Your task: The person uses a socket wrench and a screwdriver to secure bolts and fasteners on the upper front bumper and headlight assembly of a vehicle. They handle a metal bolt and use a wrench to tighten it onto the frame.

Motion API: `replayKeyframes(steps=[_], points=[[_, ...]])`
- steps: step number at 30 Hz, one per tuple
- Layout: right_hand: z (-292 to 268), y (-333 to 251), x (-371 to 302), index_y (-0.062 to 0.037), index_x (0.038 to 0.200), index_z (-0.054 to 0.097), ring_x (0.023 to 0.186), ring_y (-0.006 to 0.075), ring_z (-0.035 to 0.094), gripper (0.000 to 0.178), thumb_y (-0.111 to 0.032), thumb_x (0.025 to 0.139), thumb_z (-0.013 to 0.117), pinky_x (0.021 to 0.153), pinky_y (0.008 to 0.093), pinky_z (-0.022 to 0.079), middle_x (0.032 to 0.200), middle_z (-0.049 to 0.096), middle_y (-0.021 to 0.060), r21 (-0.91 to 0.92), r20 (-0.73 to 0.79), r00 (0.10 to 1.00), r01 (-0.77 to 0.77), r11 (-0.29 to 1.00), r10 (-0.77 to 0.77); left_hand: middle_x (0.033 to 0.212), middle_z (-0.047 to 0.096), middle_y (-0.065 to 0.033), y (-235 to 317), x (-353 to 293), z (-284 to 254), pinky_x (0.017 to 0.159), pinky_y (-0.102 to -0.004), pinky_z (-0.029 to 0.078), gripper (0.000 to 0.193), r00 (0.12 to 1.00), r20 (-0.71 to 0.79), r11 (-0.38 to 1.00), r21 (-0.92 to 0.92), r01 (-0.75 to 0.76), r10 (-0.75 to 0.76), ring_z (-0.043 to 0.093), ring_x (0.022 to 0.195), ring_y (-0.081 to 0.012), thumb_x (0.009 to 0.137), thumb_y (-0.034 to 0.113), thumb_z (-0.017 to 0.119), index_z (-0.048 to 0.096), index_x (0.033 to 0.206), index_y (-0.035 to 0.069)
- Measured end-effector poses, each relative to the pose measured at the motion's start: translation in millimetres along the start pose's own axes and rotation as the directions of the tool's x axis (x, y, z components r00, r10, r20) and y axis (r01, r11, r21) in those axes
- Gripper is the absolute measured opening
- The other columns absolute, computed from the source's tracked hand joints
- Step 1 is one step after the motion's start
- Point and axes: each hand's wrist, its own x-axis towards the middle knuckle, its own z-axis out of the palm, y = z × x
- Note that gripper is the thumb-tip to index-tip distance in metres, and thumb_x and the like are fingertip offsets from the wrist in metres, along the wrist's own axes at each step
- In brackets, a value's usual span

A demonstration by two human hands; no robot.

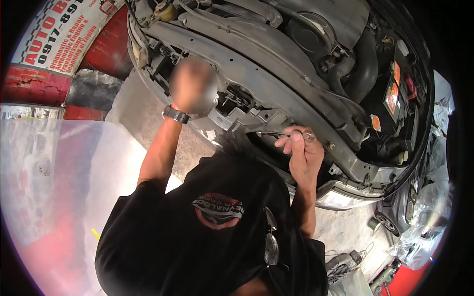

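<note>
My right hand [305, 150] is closed on a slim metal ratchet wrench [269, 133] at the open front of a car. The tool's thin end points left, over the dark gap below the grey front crossmember [232, 61]. Further left, my left hand [193, 84] reaches in at the headlight corner, near the exposed brackets and latch parts [237, 98]. A blur covers this hand, so its fingers and anything in them are hidden. A dark watch [176, 114] is on the left wrist.
Behind the crossmember lie the engine cover [340, 19], a thick black air hose [365, 61] and the battery [393, 93]. A headlight [340, 196] sits at the right corner. Coiled cables [340, 269] lie on the floor at lower right. Plastic sheeting [429, 207] hangs at the right.
</note>
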Motion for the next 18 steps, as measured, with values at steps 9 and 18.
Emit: replayKeyframes(steps=[9, 18], points=[[3, 7, -4, 0.0021, 0.096, 0.064, 0.059, 0.0081, 0.054, 0.022, -0.017, 0.098, 0.052, 0.057, 0.0225, 0.044, 0.072, 0.066, 0.0069, 0.041, -0.028, 0.999, 0.027, 0.999, -0.026, 0.086, 0.065, -0.0174, 1, -9, 3, 0.072, -0.0386, 0.047, 0.030, 0.998, -0.066, 0.999, 0.044, 0.017, -0.014, 0.060, 0.080, -0.0307, 0.087, 0.027, 0.067, 0.065, 0.089, -0.002], [5, 5, 1, 0.0017, 0.096, 0.064, 0.059, 0.0079, 0.054, 0.022, -0.016, 0.098, 0.053, 0.056, 0.0225, 0.044, 0.073, 0.066, 0.0071, 0.028, -0.050, 0.998, 0.040, 0.999, -0.039, 0.087, 0.064, -0.0220, -9, 1, 4, 0.078, -0.0406, 0.047, 0.030, 0.981, -0.038, 0.967, 0.179, -0.183, 0.193, 0.060, 0.087, -0.0360, 0.089, 0.026, 0.066, 0.065, 0.090, -0.004]])
